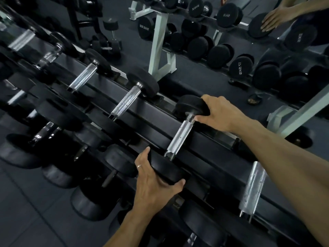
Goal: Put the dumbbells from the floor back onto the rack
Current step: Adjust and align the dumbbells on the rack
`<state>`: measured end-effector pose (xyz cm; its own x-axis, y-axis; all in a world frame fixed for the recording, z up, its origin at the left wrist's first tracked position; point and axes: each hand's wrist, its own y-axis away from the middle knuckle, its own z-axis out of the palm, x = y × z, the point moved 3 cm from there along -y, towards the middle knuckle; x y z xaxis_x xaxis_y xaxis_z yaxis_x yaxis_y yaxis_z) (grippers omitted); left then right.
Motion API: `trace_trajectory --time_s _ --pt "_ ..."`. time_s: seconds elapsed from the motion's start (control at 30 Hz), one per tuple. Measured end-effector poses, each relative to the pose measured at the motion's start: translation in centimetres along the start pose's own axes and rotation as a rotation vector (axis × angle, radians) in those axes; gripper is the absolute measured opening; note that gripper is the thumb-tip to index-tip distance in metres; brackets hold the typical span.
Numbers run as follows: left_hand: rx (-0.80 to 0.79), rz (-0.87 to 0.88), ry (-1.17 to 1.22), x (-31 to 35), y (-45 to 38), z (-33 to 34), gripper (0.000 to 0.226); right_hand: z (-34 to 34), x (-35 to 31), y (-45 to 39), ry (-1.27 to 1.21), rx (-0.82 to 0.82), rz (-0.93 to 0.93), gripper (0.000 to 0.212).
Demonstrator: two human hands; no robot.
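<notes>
Blurrily, the upper left of the frame held the far run of the rack (156,120), its black rails slanting down toward the lower right with dumbbells sitting crosswise on them. Along the lower left, another tier carried heavier black dumbbells (58,113) above the dark floor (23,211). Nearer the centre, two racked dumbbells showed bright knurled handles, one (83,77) higher and one (126,100) lower along the rail.

Below centre, my left hand (153,184) cupped the near head of the dumbbell (179,138) I was handling, fingers (142,157) spread wide round its left edge and thumb hooked under its right edge; a ring sat on one finger. That dumbbell lay across the top rails at the middle of the frame, its handle bare between my hands. Right of centre, my right hand (220,113) gripped the far head, fingers curled over its top and thumb pressed at the collar where head meets handle.

Further right, my right forearm crossed over another racked dumbbell handle (252,188) in the lower right. Across the upper right, a mirror (204,82) reflected a white-framed rack full of black dumbbells, and a reflected hand (276,18) rested on a reflected dumbbell head in the top right corner.
</notes>
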<state>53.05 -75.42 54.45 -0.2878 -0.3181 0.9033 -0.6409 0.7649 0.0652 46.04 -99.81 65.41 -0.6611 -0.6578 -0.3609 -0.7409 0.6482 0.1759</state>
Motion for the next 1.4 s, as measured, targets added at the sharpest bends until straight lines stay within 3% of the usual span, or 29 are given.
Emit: trace_trajectory --time_s 0.67,0.83,0.9,1.13,1.27,1.4 --pt "-0.01 0.01 -0.061 1.0 0.5 -0.3 0.122 0.4 -0.2 1.2 -0.029 0.015 0.082 0.042" --pt "0.018 -0.049 -0.11 1.6 1.8 0.0 0.124 0.5 0.5 2.5 -0.043 -0.009 0.065 0.084" --pt "0.045 -0.044 -0.155 1.9 2.7 0.0 0.122 0.5 1.0 3.7 0.001 0.001 0.066 0.091" --pt "0.07 0.21 -0.417 4.7 6.9 1.4 0.105 0.0 2.1 9.1 0.213 -0.017 0.052 0.077" --pt "0.033 0.28 -0.395 5.3 10.1 3.5 0.098 -1.2 2.7 12.6 0.278 -0.022 0.059 0.077" --pt "-0.053 0.265 -0.355 6.0 13.1 5.8 0.105 -2.9 4.5 16.1 0.283 -0.016 0.107 0.08"
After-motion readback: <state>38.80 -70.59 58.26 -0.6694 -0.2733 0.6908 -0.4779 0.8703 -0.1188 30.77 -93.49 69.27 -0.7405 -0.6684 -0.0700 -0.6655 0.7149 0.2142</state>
